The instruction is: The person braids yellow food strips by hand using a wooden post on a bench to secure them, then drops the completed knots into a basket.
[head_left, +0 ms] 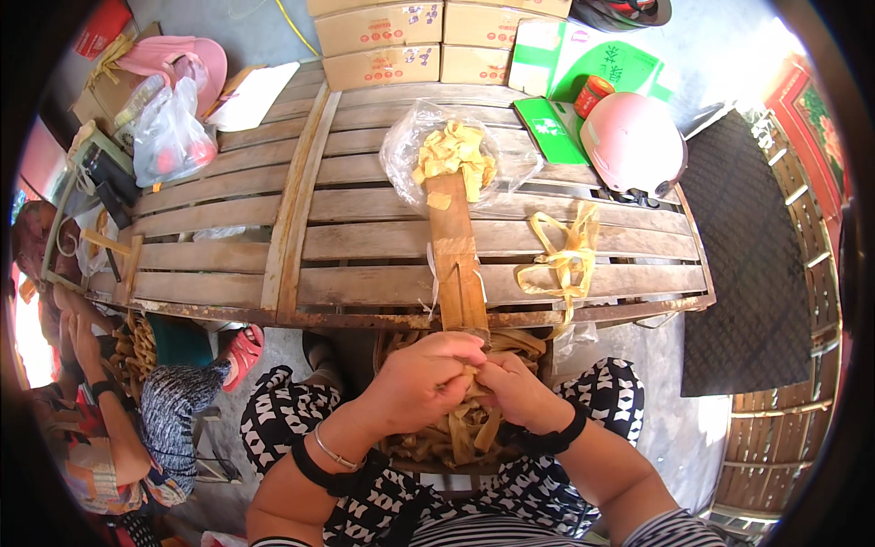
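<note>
My left hand [424,383] and my right hand [519,390] meet at the near end of a narrow wooden board [456,260]. Fingers of both are closed on a small pale tan strip [471,376], mostly hidden between them. Beneath them, a container at my lap holds many loose tan strips [456,438], some long and curled. The board juts over the table's near edge. At its far end, crumpled yellow pieces [453,155] lie in a clear plastic bag [398,155]. One small flat yellow piece [439,200] rests on the board itself.
On the slatted wooden table [365,242] lie a yellow plastic bag [570,255], a pink helmet [629,141] and a filled clear bag [173,132]. Cardboard boxes [383,68] are stacked behind. At the left sits another person [118,428]; a dark mat [747,264] is at the right.
</note>
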A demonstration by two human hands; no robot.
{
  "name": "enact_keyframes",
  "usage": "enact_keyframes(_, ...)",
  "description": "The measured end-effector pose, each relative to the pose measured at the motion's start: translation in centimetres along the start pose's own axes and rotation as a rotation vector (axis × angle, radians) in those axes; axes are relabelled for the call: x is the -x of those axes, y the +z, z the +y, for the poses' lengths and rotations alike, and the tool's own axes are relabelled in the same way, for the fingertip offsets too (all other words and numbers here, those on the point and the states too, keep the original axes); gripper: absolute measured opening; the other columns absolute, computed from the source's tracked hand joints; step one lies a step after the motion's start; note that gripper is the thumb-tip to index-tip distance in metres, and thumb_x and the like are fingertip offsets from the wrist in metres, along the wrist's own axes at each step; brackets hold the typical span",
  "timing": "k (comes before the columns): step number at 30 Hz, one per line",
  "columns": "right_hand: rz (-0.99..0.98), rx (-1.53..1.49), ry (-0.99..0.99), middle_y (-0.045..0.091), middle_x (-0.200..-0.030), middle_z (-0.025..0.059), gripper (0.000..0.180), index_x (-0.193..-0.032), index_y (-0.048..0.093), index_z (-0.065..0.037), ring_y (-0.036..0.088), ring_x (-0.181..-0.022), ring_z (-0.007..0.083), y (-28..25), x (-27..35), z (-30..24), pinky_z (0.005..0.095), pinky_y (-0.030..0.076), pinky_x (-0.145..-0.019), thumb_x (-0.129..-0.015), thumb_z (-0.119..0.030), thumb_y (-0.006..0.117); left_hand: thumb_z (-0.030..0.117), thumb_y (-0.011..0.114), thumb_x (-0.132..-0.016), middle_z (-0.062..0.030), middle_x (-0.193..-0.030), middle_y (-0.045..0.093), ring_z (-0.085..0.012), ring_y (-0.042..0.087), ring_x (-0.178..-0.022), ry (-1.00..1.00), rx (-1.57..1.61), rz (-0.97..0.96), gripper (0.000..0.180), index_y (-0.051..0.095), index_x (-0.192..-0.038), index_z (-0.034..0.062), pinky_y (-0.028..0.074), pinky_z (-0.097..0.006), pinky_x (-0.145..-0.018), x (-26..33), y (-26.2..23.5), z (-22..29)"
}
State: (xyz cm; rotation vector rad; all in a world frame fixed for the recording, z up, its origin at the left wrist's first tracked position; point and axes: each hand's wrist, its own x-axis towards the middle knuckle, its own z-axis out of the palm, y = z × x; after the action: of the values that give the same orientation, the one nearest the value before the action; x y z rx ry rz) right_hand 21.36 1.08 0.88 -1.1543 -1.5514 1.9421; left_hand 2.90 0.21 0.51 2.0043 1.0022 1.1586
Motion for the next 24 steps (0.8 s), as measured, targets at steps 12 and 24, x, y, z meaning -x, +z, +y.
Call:
enact_keyframes(12, -0.268, -0.705, 0.197, 0.034, -0.055, -0.0057, 0.049, -0.086, 0.059, -0.006, 0.027, -0.046, 0.0063, -1.3, -0.4, 0.6, 0.0240, 0.022, -0.046, -0.104, -0.047, 0.040, 0.008, 0.067, -0.089, -0.0087, -0.096, 0.067, -0.0162, 0.065, -0.089, -0.501, 0.676, 0.146, 0.015, 0.065, -0.098, -0.0036, 0.052, -0.027, -0.080, 0.4, -2.9, -0.9)
enact_keyframes(24, 0.114, -0.109, 0.117, 0.052, -0.065, -0.0045, 0.021, -0.088, 0.062, -0.002, 0.042, -0.055, 0.0035, -2.9, -1.4, -0.3, 0.0199, 0.031, -0.049, -0.094, -0.021, 0.067, 0.006, 0.068, -0.089, -0.0014, -0.072, 0.059, -0.0081, 0.053, -0.057, -0.649, 0.968, 0.331, 0.010, 0.059, -0.092, 0.0032, 0.043, -0.021, -0.052, 0.9, 0.4, -2.7)
